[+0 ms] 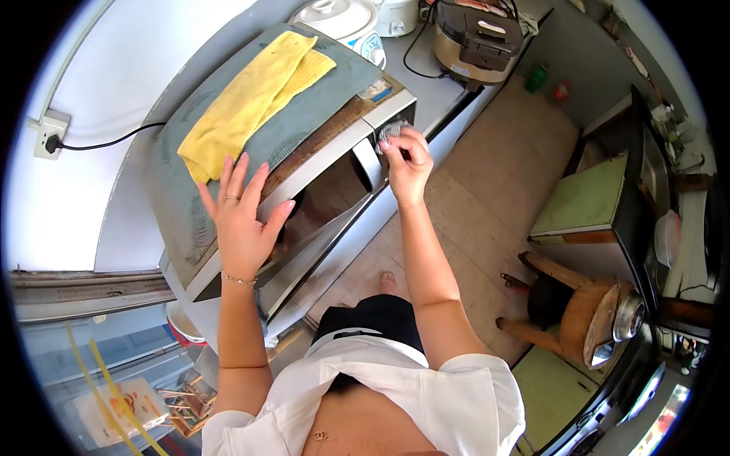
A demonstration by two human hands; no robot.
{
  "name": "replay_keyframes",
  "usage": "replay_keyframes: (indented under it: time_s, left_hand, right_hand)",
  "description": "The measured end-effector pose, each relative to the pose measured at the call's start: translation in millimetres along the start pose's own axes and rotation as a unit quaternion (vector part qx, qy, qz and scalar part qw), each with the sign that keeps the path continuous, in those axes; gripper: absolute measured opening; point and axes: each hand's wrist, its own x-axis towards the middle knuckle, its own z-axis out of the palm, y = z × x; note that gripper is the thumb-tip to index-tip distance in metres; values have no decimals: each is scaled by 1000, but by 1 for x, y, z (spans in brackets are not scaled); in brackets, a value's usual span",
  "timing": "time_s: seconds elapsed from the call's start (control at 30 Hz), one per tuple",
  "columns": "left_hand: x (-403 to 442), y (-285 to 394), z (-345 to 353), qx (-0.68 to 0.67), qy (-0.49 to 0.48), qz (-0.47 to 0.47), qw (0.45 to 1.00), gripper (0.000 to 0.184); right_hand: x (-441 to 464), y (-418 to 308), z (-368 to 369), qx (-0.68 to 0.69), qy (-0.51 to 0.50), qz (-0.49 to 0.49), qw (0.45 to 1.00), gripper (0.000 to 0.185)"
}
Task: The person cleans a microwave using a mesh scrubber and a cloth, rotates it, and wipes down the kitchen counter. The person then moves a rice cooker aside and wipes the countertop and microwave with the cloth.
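Observation:
A microwave oven [300, 169] stands on the counter in front of me, its top covered by a grey-green leaf-patterned mat [293, 125]. My left hand [245, 205] lies with fingers spread over the front edge of the top, its fingertips by the lower end of a folded yellow cloth [247, 99]. At the control panel on the right end of the microwave's front, my right hand [409, 163] pinches a silvery, rough-textured scouring pad [391, 132]. The fingers partly cover the pad and the panel. Below the top edge shows the dark glass front [327, 201].
Behind the microwave are a white cooker [342, 23] and a dark multicooker [477, 42]. A black cord runs to a wall socket [53, 135] at left. A wooden stool [570, 304] and a green-doored cabinet [582, 199] stand to the right on the tiled floor [487, 175].

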Motion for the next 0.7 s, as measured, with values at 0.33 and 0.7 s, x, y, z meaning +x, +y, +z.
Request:
replay_keyframes:
  time_s: [0.33, 0.7]
  left_hand:
    - [0, -1, 0, -9, 23, -1, 1000, 49]
    - [-2, -1, 1, -7, 32, 0, 999, 49]
  right_hand:
    - [14, -18, -3, -47, -55, -49, 996, 12]
    - [2, -18, -4, -72, -70, -38, 994, 10]
